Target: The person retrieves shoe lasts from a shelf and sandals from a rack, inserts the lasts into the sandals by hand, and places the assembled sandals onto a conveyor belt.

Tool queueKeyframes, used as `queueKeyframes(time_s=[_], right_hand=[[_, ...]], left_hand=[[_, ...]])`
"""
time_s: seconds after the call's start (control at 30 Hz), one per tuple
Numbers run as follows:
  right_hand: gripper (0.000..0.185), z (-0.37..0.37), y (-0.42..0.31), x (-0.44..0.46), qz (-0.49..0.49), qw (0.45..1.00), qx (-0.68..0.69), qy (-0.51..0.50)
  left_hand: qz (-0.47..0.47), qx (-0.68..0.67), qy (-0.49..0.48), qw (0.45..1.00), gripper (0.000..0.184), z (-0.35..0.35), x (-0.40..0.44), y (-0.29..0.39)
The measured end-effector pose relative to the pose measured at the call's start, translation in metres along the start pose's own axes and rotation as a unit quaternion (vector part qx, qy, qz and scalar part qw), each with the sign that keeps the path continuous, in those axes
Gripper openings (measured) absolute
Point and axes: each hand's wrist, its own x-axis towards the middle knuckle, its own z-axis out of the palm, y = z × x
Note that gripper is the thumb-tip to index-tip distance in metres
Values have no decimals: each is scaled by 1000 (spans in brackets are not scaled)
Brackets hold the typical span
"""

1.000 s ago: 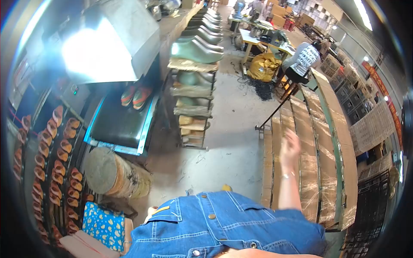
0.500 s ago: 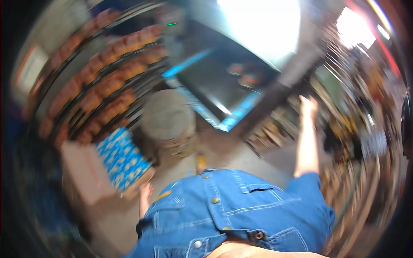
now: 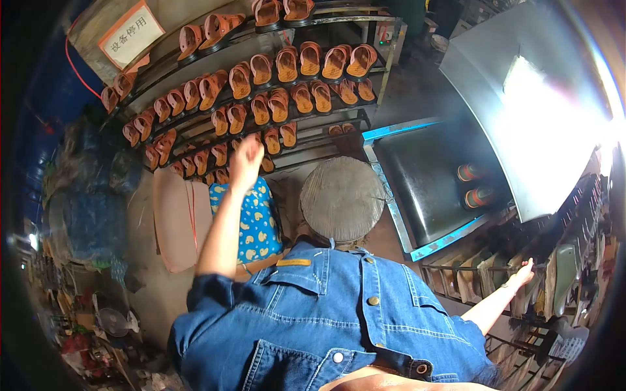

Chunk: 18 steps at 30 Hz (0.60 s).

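My left hand point(image 3: 248, 158) is raised in front of the lower rows of brown sandals point(image 3: 274, 138) on the rack. Its fingers look loosely curled and slightly blurred, and whether it touches a sandal is unclear. Out to the right, my right hand point(image 3: 523, 271) is small in view, with at least one finger stretched out and nothing visible in it. It is beside a rack of shoe-shaped pieces point(image 3: 486, 279); contact cannot be made out. The sandals have tan insoles and dark soles.
A round wrapped stool top point(image 3: 343, 199) stands before me. To its right is a machine with a blue-edged frame point(image 3: 412, 251), a dark belt point(image 3: 417, 186) and a bright metal hood point(image 3: 482, 85). A blue patterned box point(image 3: 259, 218) and a pinkish board point(image 3: 176, 221) are at left.
My view has swung left, bringing the sandal rack to the centre. My left hand has risen from beside my waist towards the rack. My right hand now appears lower and farther right.
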Motion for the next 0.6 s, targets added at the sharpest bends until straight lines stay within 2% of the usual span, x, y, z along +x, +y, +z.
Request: queueKeyframes(time_s=[0.07, 0.1, 0.13, 0.23, 0.3, 0.37, 0.43, 0.47, 0.57, 0.6], right_hand=[[23, -10, 3, 1, -1, 1000, -5, 1], [21, -17, 4, 2, -26, 999, -3, -20], [19, -20, 4, -2, -51, 998, -1, -40], [23, -35, -8, -31, -72, 996, -43, -13], [18, -44, -11, -49, -88, 996, -13, -15], [16, -51, -19, -63, -99, 994, -49, 2], [19, -56, -33, -79, -61, 996, -65, 23], [19, -59, -32, -83, -72, 994, -78, 41], [22, -68, -32, -88, -91, 980, -102, 142], [24, -60, -48, -109, -84, 972, -142, 166]], left_hand=[[86, -3, 96, 992, 57, -10, 85, 53], [83, 23, 70, 994, 59, -26, 123, 86], [112, 64, 98, 987, 60, -33, 164, 106], [192, 139, 212, 948, 61, -22, 302, 115], [111, 186, 136, 967, 63, -24, 359, 138], [131, 192, 141, 962, 67, -3, 435, 126], [74, 201, 64, 975, 72, 9, 476, 133], [104, 189, 61, 975, 73, 22, 507, 122], [43, 214, -36, 975, 62, 37, 550, 130], [92, 191, -40, 976, 51, 42, 562, 120]])
